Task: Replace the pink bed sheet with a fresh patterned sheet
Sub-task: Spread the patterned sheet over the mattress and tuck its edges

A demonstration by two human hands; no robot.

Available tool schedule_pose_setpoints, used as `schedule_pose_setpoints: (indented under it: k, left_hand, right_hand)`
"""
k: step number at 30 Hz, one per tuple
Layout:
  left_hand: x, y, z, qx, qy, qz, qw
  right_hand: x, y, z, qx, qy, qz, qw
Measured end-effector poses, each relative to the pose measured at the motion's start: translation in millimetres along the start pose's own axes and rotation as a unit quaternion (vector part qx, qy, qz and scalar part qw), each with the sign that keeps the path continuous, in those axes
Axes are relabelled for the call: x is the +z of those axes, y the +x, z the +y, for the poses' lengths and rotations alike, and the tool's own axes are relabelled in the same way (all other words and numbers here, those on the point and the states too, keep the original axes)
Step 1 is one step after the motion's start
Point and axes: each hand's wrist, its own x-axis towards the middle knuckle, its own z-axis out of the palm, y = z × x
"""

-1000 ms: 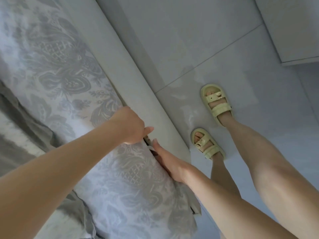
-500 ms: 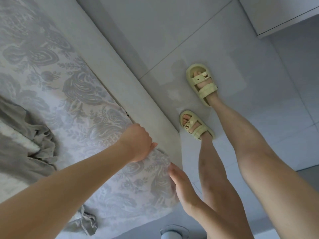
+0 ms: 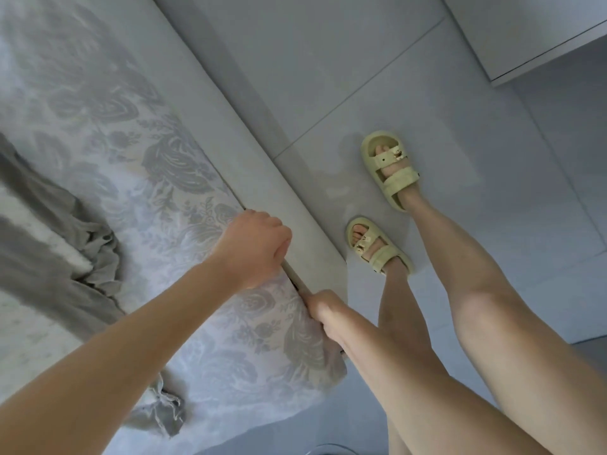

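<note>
- patterned sheet is spread over the mattress, up to the bed edge beside the person.
- left hand is fisted at that edge, fingers curled on the sheet beside the bed frame.
- right hand is set at the bed corner; its fingers are hidden in the gap, so the grip cannot be told.
- grey blanket is bunched on the bed.

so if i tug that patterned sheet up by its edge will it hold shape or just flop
Probably floppy: the patterned sheet drapes closely round the corner by the right hand. Likely light for its size, being thin cloth like the grey fabric crumpled in folds on it. Smooth-looking, so it may slide when pushed.
</note>
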Motion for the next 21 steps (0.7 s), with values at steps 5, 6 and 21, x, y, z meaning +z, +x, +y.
schedule_pose_setpoints:
  k: [5, 6, 21]
  left_hand:
    - [-20.3, -46.2, -28.2, -0.205, -0.06, 0.261, 0.941]
    - [-23.8, -58.5, -31.8, -0.281, -0.073, 0.284, 0.914]
    - [52.2, -151.1, 40.3, -0.349, -0.544, -0.012, 0.763]
  right_hand:
    - [-25.2, -16.3, 32.4, -0.019, -0.175, 0.172, 0.969]
    - [-25.0, -30.3, 20.7, -0.078, -0.233, 0.22, 0.944]
    - [18.5, -138.8, -72.2, -0.338, -0.823, 0.124, 0.438]
